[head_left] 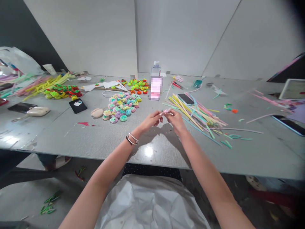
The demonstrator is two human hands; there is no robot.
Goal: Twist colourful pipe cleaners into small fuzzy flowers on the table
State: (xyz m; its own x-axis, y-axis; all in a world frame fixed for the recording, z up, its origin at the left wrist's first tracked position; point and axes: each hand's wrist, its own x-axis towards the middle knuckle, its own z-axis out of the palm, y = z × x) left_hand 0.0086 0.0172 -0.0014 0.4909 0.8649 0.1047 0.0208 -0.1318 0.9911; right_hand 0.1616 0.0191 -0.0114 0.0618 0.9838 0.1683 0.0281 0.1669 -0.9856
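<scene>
My left hand (152, 121) and my right hand (175, 120) meet above the table, fingertips pinched together around a small pink fuzzy pipe cleaner piece (166, 111). Its exact shape is too small to make out. Left of my hands lies a heap of pastel, curled pipe cleaner pieces (124, 106). Straight pastel pipe cleaners (200, 119) are spread out to the right, close to my right hand. A phone (186, 99) rests among their far ends.
A plastic bottle (156, 71) stands behind my hands. Red and green fuzzy pieces (64, 91) lie farther left, near a black square object (78, 106) and a beige handheld item (38, 111). Red-handled pliers (177, 84) lie at the back. Another phone (289, 125) is at far right.
</scene>
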